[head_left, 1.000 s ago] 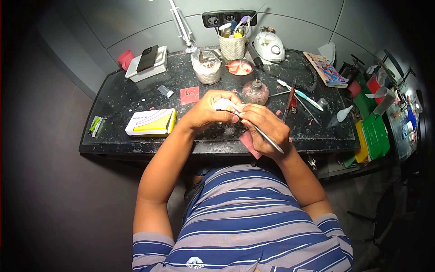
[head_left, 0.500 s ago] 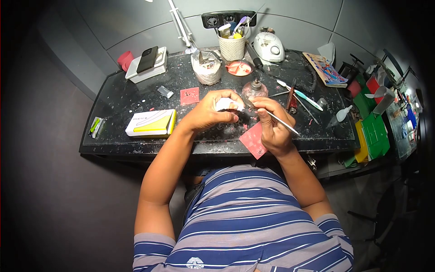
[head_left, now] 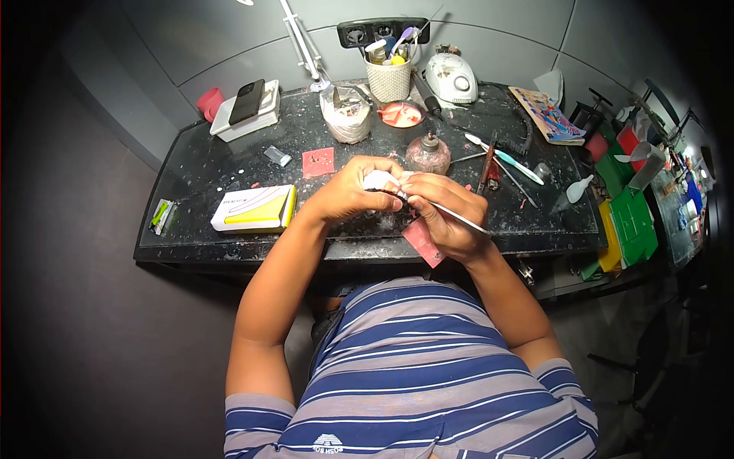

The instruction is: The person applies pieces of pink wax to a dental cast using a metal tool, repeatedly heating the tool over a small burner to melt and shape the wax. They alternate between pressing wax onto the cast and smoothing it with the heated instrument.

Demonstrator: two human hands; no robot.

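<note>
A small white piece (head_left: 379, 180) is held between the thumb and fingers of my left hand (head_left: 353, 191). My right hand (head_left: 451, 213) grips a thin metal tool (head_left: 468, 221) whose handle points down to the right; its tip is hidden at the white piece. The fingers of both hands meet at the piece. Below my right hand, a pink sheet (head_left: 423, 243) lies by the table's front edge. Just behind the hands stands a round glass burner (head_left: 429, 155).
A yellow and white box (head_left: 254, 208) lies left of my left arm, near a pink square (head_left: 318, 162). Behind stand a plaster-filled bag (head_left: 346, 116), a pink dish (head_left: 401, 115), a woven cup (head_left: 389, 80) and a white device (head_left: 451, 78). Several tools, including a teal-handled one (head_left: 520, 167), lie right.
My right hand has moved left and slightly down with the tool, bringing its fingers against the white piece. The burner and more of the red tool now show; less of the pink sheet shows.
</note>
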